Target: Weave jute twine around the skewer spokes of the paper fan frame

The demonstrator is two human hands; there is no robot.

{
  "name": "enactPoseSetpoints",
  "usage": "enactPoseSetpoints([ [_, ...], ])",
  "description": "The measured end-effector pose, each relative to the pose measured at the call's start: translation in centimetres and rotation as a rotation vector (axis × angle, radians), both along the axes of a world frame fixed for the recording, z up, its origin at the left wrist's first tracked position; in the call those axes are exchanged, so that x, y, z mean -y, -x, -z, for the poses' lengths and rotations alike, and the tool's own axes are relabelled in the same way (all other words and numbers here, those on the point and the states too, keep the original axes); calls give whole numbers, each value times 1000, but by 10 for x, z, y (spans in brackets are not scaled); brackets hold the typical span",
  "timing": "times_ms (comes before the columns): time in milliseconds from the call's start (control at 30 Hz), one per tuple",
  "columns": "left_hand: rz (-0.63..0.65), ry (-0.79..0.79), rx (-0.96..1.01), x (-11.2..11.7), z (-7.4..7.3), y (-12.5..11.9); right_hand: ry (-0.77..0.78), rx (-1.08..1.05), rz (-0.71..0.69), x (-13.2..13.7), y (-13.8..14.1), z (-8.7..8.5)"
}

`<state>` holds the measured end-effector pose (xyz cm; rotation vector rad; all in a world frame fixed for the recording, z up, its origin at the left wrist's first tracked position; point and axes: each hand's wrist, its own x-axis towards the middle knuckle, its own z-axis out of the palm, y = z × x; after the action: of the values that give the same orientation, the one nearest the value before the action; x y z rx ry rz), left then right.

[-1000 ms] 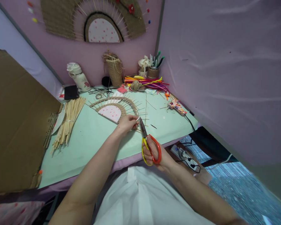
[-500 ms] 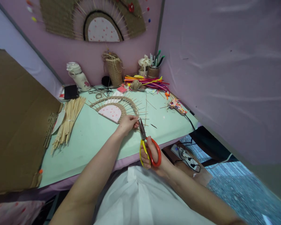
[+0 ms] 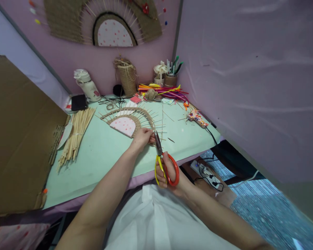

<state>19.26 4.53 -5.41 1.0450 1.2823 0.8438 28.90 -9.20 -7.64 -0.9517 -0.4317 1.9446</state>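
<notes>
A half-round fan-shaped craft (image 3: 123, 125) lies on the table, with a white dotted centre, thin sticks fanning out and a twine band across them. My left hand (image 3: 143, 138) pinches the right end of that band, where it meets the last sticks. In my right hand (image 3: 165, 170) is a pair of scissors (image 3: 159, 150) with one yellow and one red handle. Their blades point away from me, slightly parted, with the tips right beside my left fingertips. Exactly what lies between the blades is too small to tell.
To the left are a bundle of sticks (image 3: 77, 139) and a cardboard sheet (image 3: 23, 139). Along the back stand a bottle (image 3: 87, 85), a twine spool (image 3: 127, 78) and colourful pipe cleaners (image 3: 169, 92). A patterned glue gun (image 3: 197, 118) with a cord lies right.
Both hands hold nearly the same place. The scissors have shifted very slightly left; the fan-shaped craft stays put.
</notes>
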Motion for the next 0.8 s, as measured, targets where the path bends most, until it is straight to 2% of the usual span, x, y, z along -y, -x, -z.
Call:
enactPoseSetpoints([
  [333,-5,10,-14,0,0,0,-1,-53,-16,-4,-3,5],
  [800,11,-15,-16,0,2,2,36,-56,-27,-7,-3,1],
])
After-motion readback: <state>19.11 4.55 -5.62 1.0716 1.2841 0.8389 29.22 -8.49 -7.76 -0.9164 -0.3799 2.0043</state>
